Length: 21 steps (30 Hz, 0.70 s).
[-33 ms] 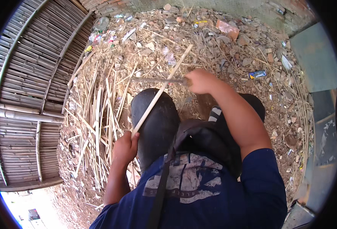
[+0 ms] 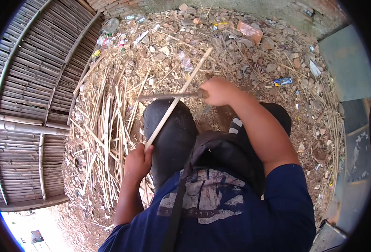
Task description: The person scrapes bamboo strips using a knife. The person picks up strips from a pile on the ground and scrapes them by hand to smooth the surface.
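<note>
A long, pale, split bamboo strip [image 2: 163, 120] slants across my dark-trousered left knee [image 2: 170, 130], its far end pointing up and right. My left hand [image 2: 138, 164] is closed around the strip's near end. In my right hand [image 2: 219, 91] is the handle of a knife [image 2: 189, 95] with a long, narrow, dark blade. The blade points left and crosses the strip just beyond the knee. The exact contact between blade and strip is too fine to make out.
Several pale bamboo strips [image 2: 108, 122] lie heaped on the ground to my left. A slatted bamboo wall [image 2: 30, 84] stands at the far left. Ahead are rubble, a brick piece [image 2: 250, 32] and a blue wrapper [image 2: 283, 81]. Grey panels [image 2: 347, 63] line the right.
My right hand and the knife have shifted slightly toward me along the strip, and the blade has tilted a little. My left hand stays in place with the strip.
</note>
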Tool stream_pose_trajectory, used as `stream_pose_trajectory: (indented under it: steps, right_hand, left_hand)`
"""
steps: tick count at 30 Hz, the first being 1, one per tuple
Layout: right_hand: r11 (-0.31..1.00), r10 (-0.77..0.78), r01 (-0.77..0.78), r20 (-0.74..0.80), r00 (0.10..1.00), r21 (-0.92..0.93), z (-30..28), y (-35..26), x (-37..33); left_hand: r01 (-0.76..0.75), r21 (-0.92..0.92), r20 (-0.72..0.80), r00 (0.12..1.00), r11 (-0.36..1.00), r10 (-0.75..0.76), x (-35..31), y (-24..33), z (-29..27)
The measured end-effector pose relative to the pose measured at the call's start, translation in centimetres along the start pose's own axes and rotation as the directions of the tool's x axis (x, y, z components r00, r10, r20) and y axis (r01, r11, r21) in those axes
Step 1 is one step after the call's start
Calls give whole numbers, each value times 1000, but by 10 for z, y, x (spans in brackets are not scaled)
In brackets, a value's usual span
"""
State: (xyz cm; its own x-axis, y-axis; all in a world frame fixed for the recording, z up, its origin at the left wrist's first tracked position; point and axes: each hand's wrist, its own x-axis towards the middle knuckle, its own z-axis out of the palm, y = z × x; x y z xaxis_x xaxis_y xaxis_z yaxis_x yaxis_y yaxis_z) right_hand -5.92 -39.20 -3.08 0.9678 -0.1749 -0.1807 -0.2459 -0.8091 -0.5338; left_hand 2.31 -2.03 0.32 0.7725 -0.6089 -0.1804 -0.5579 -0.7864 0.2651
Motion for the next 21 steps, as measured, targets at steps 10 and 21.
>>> stream_pose_trajectory:
  steps: [10, 21]
  right_hand:
    - [998, -41, 44, -82, 996, 34, 12, -3, 4]
    - [998, 42, -47, -155, 987, -30, -1, -4, -10]
  left_hand:
    - [-33, -39, -33, 999, 999, 31, 5, -9, 19]
    - [-39, -30, -18, 999, 999, 39, 7, -4, 8]
